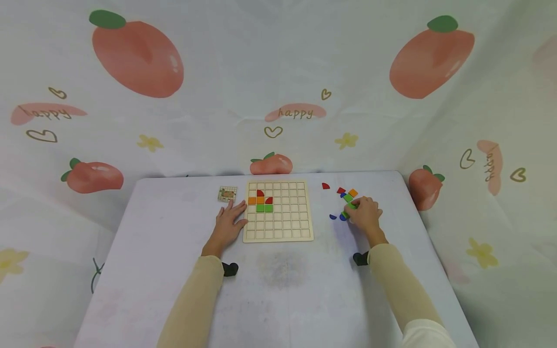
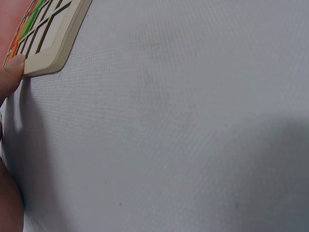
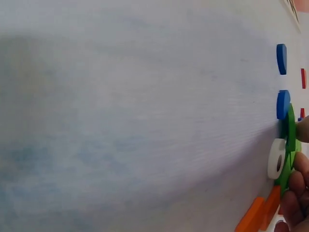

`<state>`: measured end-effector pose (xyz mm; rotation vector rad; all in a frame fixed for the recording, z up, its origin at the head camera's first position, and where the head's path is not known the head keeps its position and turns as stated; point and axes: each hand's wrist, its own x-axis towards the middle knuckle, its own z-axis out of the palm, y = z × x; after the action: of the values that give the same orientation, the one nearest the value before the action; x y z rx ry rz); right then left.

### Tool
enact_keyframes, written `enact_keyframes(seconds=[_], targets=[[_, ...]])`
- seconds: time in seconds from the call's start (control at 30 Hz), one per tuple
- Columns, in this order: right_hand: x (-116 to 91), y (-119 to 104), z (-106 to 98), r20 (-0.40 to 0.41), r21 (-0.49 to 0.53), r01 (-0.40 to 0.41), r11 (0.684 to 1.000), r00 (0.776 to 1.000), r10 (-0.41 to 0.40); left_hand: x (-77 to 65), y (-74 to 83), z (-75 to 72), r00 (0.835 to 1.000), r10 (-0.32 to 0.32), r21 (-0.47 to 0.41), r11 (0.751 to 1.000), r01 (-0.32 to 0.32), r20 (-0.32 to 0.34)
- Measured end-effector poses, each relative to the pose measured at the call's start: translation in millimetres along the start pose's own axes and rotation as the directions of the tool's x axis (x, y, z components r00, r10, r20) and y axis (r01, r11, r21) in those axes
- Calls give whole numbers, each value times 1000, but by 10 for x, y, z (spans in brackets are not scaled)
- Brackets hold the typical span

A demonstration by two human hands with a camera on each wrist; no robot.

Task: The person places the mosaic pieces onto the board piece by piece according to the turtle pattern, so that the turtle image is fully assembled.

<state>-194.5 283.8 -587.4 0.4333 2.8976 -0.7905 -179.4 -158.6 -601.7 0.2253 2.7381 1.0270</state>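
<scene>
My left hand [image 1: 226, 227] lies with fingers spread at the left edge of a pale wooden grid board [image 1: 278, 239]; its thumb [image 2: 15, 67] touches the board's rim. Just beyond its fingertips is a small printed pattern card [image 1: 227, 193]. Orange squares, green squares [image 1: 269, 208] and red quarter-round pieces [image 1: 260, 193] sit in the board's upper left cells. Right of the board, my right hand [image 1: 366, 215] pinches a green piece [image 3: 290, 128] among loose pieces on the table. The fingers hide part of that piece, so its full shape cannot be told.
Blue half-round pieces [image 1: 332, 217], red pieces [image 1: 325, 186], another green piece [image 1: 348, 197] and an orange square [image 1: 353, 193] lie around the right hand. A white piece with a dark spot [image 3: 276, 159] and orange pieces [image 3: 251, 216] are close to its fingers.
</scene>
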Motion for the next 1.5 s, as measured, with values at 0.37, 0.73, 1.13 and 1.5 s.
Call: enact_keyframes(seconds=[0.37, 0.73, 1.13, 1.5], targets=[[-13, -34, -52, -76, 22, 70, 997, 995, -69, 9, -14, 20, 1000, -1, -21, 1000, 1, -9], [9, -231, -63, -66, 30, 209, 977, 976, -207, 0, -28, 16, 1000, 1, -19, 1000, -2, -16], [19, -562, 39, -43, 73, 330, 941, 944, -327, -2, -15, 23, 1000, -7, -26, 1000, 6, -13], [26, -934, 222, 21, 5, 437, 900, 899, -437, -17, -5, 15, 1000, -2, -25, 1000, 1, -17]])
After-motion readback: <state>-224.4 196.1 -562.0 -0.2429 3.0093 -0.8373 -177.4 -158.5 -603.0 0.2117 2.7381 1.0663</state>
